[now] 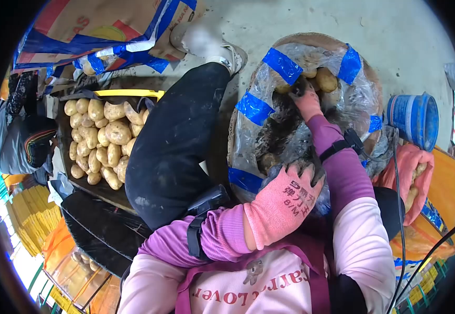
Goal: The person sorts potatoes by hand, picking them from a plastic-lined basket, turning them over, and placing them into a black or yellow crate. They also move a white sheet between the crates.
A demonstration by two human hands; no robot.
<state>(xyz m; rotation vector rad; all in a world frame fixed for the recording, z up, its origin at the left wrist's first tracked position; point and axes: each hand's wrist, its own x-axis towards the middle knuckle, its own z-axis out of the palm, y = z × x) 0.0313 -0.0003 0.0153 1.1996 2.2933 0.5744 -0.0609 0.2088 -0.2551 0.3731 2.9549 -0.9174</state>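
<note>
A round basket lined with clear plastic and blue tape stands in front of me, with some potatoes at its far side. My right hand, in a pink glove with dark fingertips, reaches into it beside those potatoes; its fingertips are dark against the contents, so what they hold is hidden. My left hand, in a matching pink glove, lies over the near rim on the plastic, fingers spread and bent slightly, with nothing visible in it. Near it, low in the basket, sits another potato.
A crate of potatoes with a yellow handle stands left of my leg. To the right are a blue bucket and a pink sack of potatoes. A cardboard box is at upper left; another person is at far left.
</note>
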